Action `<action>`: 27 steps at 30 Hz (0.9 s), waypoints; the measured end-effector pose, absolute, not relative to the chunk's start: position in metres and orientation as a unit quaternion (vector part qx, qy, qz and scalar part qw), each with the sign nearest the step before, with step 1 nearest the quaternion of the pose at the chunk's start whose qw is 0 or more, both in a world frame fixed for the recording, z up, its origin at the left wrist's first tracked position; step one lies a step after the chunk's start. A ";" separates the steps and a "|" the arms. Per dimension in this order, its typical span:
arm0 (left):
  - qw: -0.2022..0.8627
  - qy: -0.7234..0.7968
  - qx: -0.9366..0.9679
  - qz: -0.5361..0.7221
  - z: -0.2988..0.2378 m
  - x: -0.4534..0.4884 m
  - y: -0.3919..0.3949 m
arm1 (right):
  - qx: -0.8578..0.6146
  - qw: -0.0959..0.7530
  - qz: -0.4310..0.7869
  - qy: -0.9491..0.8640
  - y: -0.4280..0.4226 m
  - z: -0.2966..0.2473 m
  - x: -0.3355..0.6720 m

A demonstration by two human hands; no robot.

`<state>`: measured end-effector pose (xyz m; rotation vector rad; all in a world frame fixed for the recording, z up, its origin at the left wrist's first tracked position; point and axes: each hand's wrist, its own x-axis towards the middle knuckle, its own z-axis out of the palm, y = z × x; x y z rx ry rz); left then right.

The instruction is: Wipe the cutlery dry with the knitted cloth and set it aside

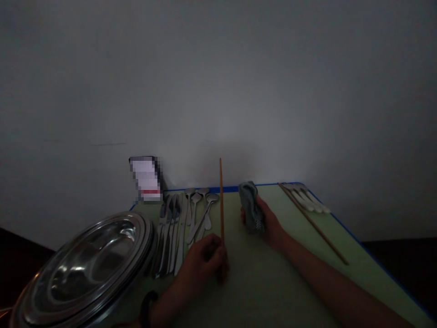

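In the head view my left hand (209, 257) is closed around the lower end of a wooden chopstick (221, 200), which points upward. My right hand (268, 221) grips a bunched grey-green cloth (251, 205), held a little to the right of the chopstick and apart from it. Left of my left hand lie several table knives (169, 232) in a row. Several metal spoons (196, 205) lie just beyond that hand, some crossing each other. Another chopstick (316, 225) lies slantwise on the table at the right, beside several forks (307, 200) with pale handles.
A stack of shiny metal plates (97, 259) takes up the table's left front. Behind the knives a phone (146, 177) with a blurred screen leans near the wall (218, 82). The pale green table (273, 282) has a blue edge and meets the wall at the back.
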<state>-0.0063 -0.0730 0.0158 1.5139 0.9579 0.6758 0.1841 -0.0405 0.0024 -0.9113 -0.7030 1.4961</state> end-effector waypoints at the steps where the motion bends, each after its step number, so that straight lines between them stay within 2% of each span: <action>1: 0.575 0.410 0.646 0.290 0.017 -0.006 -0.073 | -0.395 0.583 0.645 -0.295 -0.042 0.003 0.184; 6: 0.587 0.412 0.628 0.302 0.018 -0.002 -0.073 | -0.375 0.550 0.683 -0.301 -0.040 0.002 0.186; 13: 0.560 0.447 0.638 0.283 0.023 -0.002 -0.073 | -0.333 0.579 0.630 -0.396 -0.021 -0.014 0.189; 20: 0.538 0.439 0.643 0.322 0.019 -0.007 -0.072 | -0.438 0.586 0.542 -0.414 -0.023 -0.028 0.197; 27: 0.451 0.462 0.689 0.330 0.022 -0.010 -0.075 | -0.484 0.556 0.485 -0.470 -0.030 -0.009 0.196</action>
